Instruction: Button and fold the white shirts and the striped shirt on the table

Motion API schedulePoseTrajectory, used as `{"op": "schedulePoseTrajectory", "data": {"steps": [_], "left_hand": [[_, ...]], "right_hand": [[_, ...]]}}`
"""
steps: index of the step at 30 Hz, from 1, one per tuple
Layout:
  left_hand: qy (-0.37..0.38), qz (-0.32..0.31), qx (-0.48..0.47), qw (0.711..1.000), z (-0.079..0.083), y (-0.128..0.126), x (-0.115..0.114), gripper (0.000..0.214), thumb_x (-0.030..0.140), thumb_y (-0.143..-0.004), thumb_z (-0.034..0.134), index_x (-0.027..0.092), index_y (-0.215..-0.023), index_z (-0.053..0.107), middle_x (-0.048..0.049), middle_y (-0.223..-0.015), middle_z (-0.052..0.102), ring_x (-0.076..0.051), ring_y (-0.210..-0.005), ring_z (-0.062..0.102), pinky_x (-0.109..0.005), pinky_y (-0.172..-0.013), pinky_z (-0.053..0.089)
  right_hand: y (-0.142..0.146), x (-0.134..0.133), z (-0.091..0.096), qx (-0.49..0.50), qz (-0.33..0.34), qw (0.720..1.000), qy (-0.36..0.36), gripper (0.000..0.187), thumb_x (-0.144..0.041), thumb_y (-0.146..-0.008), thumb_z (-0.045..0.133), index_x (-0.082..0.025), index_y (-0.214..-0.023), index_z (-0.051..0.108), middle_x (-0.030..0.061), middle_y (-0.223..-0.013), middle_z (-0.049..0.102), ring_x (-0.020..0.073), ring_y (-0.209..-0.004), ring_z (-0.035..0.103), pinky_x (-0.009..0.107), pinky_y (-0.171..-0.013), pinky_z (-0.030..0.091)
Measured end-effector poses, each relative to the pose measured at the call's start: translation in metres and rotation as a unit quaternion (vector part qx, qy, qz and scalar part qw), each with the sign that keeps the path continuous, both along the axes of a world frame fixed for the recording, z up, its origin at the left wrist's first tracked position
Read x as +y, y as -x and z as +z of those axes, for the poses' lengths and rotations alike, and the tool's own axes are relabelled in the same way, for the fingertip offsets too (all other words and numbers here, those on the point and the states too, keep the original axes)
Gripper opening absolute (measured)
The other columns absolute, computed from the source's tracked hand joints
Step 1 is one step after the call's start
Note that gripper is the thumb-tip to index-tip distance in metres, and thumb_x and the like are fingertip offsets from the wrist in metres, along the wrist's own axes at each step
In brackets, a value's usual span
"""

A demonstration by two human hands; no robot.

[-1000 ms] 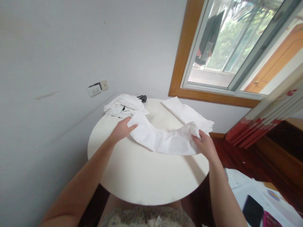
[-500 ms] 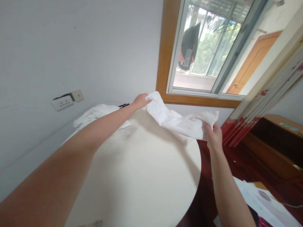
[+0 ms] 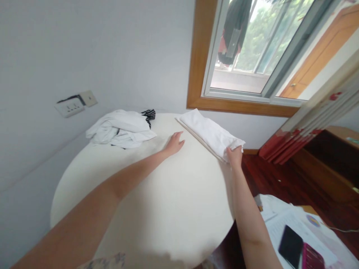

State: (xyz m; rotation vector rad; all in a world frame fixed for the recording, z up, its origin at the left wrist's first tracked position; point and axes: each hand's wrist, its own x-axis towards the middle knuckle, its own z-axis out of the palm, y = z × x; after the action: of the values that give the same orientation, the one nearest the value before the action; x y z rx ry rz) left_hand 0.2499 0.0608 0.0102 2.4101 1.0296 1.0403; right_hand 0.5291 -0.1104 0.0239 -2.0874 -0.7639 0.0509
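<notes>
A folded white cloth (image 3: pixel 209 131) lies along the far right rim of a round white table (image 3: pixel 157 201). My right hand (image 3: pixel 233 155) is closed on the near end of that cloth at the table's edge. My left hand (image 3: pixel 174 142) rests flat on the tabletop with its fingers stretched out, just left of the folded cloth and touching nothing else. A loose heap of white clothes (image 3: pixel 119 128) with a black-and-white striped piece (image 3: pixel 148 113) sits at the back left of the table.
The table stands against a grey wall with a socket plate (image 3: pixel 75 103). A wood-framed window (image 3: pixel 241 56) is behind it. Red curtains (image 3: pixel 303 127) hang at the right. Papers, a black phone (image 3: pixel 290 246) and a red item lie at the lower right.
The white cloth, held stretched between both hands before, now lies folded on the far right of the table. My left hand has let go of it and come down onto the tabletop.
</notes>
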Motion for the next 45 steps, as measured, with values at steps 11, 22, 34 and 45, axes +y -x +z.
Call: {"op": "schedulePoseTrajectory", "data": {"steps": [11,22,34,45], "left_hand": [[-0.111,-0.016,0.037,0.993,0.029,0.125,-0.077,0.047,0.024,-0.089,0.044,0.021,-0.136,0.044,-0.0111,-0.135,0.049,-0.022,-0.129,0.042,-0.042,-0.113,0.033],[-0.137,0.286,0.158,0.935,0.071,0.257,-0.015,0.037,0.025,-0.088,0.040,0.019,-0.119,0.060,-0.0136,-0.121,0.055,-0.033,-0.119,0.043,-0.047,-0.101,0.034],[-0.143,0.243,0.258,0.924,0.106,0.267,0.051,0.021,0.020,-0.078,0.052,0.015,-0.094,0.065,-0.0180,-0.125,0.051,-0.037,-0.129,0.031,-0.053,-0.103,0.024],[-0.117,0.291,0.155,0.937,0.176,0.269,0.052,0.024,0.027,-0.092,0.039,0.013,-0.095,0.059,-0.0116,-0.099,0.062,-0.024,-0.100,0.053,-0.034,-0.089,0.038]], "right_hand": [[0.025,-0.015,0.015,-0.217,-0.059,0.971,-0.086,0.088,-0.029,-0.072,0.055,-0.008,-0.150,0.020,0.0256,-0.145,0.031,0.0409,-0.133,0.029,0.061,-0.105,0.026],[0.130,0.007,0.038,-0.292,0.190,0.929,-0.123,0.054,-0.023,-0.081,0.049,-0.017,-0.134,0.048,0.0169,-0.135,0.042,0.0306,-0.124,0.038,0.050,-0.103,0.033],[0.206,0.002,0.016,-0.289,0.339,0.892,-0.082,0.044,-0.018,-0.083,0.050,-0.020,-0.127,0.054,0.0139,-0.130,0.050,0.0287,-0.120,0.046,0.048,-0.100,0.039],[0.200,0.008,0.001,-0.287,0.366,0.883,-0.061,0.043,-0.018,-0.083,0.051,-0.018,-0.126,0.056,0.0138,-0.127,0.053,0.0276,-0.116,0.049,0.046,-0.099,0.040]]}}
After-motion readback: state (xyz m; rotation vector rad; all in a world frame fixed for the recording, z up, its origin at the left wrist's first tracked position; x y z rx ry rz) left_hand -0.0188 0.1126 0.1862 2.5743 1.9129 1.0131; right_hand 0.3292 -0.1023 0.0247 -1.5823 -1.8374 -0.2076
